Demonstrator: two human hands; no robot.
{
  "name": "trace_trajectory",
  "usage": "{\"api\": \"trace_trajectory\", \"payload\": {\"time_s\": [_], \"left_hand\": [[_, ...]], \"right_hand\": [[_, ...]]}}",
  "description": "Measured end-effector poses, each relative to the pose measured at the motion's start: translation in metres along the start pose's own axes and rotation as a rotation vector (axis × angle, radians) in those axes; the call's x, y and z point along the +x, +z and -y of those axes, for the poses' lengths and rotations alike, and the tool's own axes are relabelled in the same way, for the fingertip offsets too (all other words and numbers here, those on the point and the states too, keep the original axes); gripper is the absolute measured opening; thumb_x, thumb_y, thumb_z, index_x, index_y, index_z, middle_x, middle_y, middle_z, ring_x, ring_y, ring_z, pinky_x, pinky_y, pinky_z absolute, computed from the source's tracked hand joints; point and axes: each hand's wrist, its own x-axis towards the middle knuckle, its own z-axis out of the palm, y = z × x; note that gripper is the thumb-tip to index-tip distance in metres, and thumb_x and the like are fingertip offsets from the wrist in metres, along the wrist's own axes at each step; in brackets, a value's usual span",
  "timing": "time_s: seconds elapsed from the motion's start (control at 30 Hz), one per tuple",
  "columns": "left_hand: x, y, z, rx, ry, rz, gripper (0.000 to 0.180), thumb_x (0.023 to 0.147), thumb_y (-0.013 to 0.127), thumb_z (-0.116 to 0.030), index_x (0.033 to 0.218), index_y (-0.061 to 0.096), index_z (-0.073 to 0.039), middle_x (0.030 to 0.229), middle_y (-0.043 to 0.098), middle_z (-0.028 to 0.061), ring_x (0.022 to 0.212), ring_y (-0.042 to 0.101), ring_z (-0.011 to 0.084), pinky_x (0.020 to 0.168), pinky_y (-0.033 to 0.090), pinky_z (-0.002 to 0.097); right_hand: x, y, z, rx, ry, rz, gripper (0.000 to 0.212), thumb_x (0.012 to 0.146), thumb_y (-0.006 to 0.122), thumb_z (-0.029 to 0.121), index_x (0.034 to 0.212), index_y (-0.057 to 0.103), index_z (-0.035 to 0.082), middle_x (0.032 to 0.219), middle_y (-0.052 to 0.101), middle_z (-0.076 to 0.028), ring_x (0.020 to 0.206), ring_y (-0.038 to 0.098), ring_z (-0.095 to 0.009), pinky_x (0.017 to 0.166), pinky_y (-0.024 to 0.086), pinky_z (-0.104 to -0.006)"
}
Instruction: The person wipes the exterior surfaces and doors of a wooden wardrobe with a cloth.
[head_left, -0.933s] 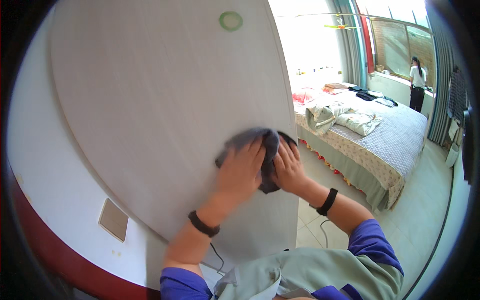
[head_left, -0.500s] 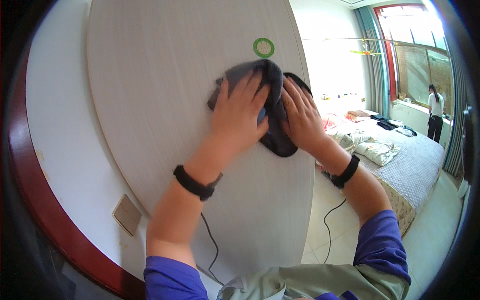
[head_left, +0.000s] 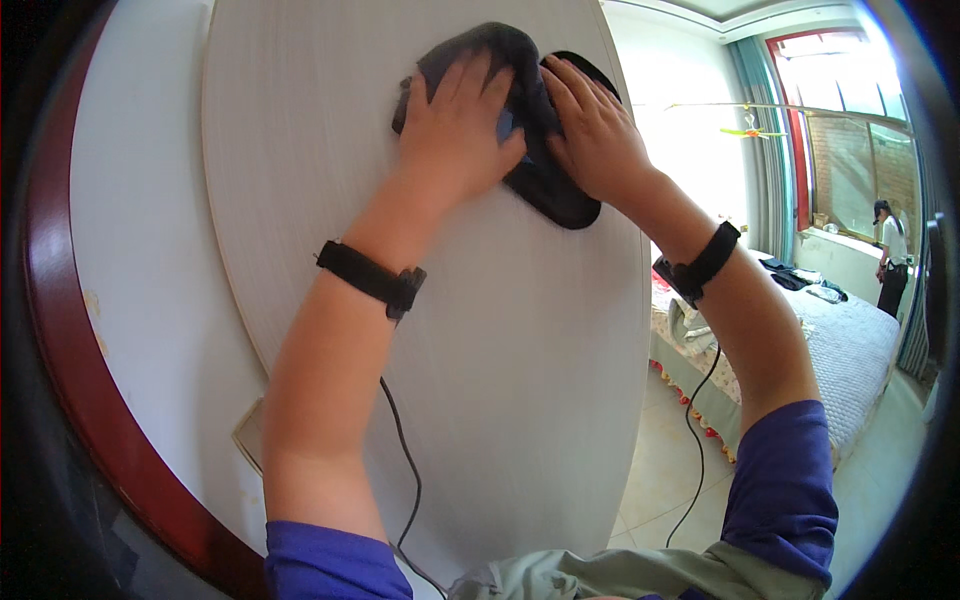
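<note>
A dark grey-black cloth [head_left: 556,185] lies bunched against a pale wood-grain panel [head_left: 500,340], high up on it. My left hand [head_left: 455,130] is flat on the cloth's left part with its fingers spread. Lower right of that, a long fold of the cloth hangs between my two hands. My right hand [head_left: 598,135] presses the cloth's right part near the panel's right edge, fingers stretched out. A small blue patch shows beside my left thumb. Both hands press on the cloth rather than wrapping round it.
Black straps with trailing cables circle both wrists. On the right, a bed [head_left: 850,350] with a quilted cover holds folded clothes, and a person [head_left: 890,258] stands by the window [head_left: 850,150]. A white wall [head_left: 140,200] and dark red trim [head_left: 65,290] border the panel's left.
Both hands and the cloth have moved up the panel and slightly left in view. The green ring on the panel is no longer visible. The view has shifted too.
</note>
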Motion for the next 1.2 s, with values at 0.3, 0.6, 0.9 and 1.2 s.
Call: {"api": "trace_trajectory", "payload": {"time_s": [0.3, 0.6, 0.9, 1.2], "left_hand": [[-0.01, 0.009, 0.016, 0.012, -0.046, -0.039, 0.063, 0.084, 0.047, -0.038, 0.137, 0.028, -0.011, 0.143, 0.024, 0.0127, 0.133, 0.019, 0.0277, 0.105, 0.016, 0.0522], [-0.095, -0.008, -0.022, 0.023, -0.01, 0.19, 0.075, 0.082, 0.05, -0.04, 0.136, 0.02, 0.003, 0.142, 0.013, 0.0244, 0.133, 0.01, 0.0379, 0.098, 0.016, 0.0628], [-0.089, -0.018, -0.007, 0.071, -0.1, 0.278, 0.075, 0.081, 0.051, -0.039, 0.137, 0.02, 0.0, 0.143, 0.013, 0.0203, 0.134, 0.008, 0.0344, 0.099, 0.014, 0.0631], [-0.057, -0.001, 0.05, 0.071, -0.145, 0.054, 0.066, 0.086, 0.045, -0.037, 0.137, 0.022, -0.002, 0.143, 0.016, 0.0197, 0.134, 0.011, 0.0339, 0.1, 0.011, 0.0628]], "right_hand": [[0.021, 0.01, 0.042, -0.191, 0.049, -0.06, 0.049, 0.081, 0.053, 0.018, 0.125, 0.04, -0.001, 0.122, 0.047, -0.017, 0.118, 0.044, -0.028, 0.097, 0.036, -0.0365], [-0.039, -0.009, 0.097, -0.275, -0.083, 0.196, 0.054, 0.081, 0.051, 0.02, 0.123, 0.039, -0.012, 0.129, 0.039, -0.029, 0.12, 0.041, -0.037, 0.098, 0.035, -0.0387], [-0.019, 0.005, 0.104, -0.175, -0.118, 0.106, 0.05, 0.08, 0.049, 0.02, 0.117, 0.044, -0.012, 0.125, 0.043, -0.03, 0.118, 0.043, -0.038, 0.097, 0.035, -0.0395], [0.045, 0.033, 0.091, -0.002, -0.067, -0.142, 0.043, 0.075, 0.054, 0.016, 0.113, 0.047, -0.001, 0.12, 0.047, -0.018, 0.115, 0.045, -0.03, 0.093, 0.038, -0.0384]]}}
